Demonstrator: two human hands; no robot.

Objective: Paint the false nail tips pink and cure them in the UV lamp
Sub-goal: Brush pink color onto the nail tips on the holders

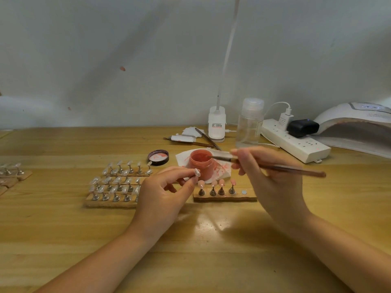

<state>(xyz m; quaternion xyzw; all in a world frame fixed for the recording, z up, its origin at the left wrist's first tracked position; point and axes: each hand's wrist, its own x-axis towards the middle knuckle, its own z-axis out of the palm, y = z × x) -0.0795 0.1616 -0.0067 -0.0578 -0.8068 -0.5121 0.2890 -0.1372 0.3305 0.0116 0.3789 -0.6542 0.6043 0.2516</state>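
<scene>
My left hand (167, 191) pinches a small metal stand with a clear false nail tip (197, 172) on top, held just left of the open pink polish jar (201, 163). My right hand (268, 178) grips a thin brown brush (275, 167), whose bristle end reaches into the jar's mouth. In front of the jar lies a cork strip (225, 196) carrying several pink-painted tips on stands, with one bare magnet spot at its right end. The white UV lamp (355, 127) sits at the far right, its opening facing me.
Cork boards (114, 187) with several clear tips stand left of my left hand. The jar lid (158, 157) lies behind them. A stained tissue (220, 168) lies under the jar. Behind are tweezers (208, 139), a clear pump bottle (249, 123), a desk lamp base (216, 125) and a power strip (296, 141).
</scene>
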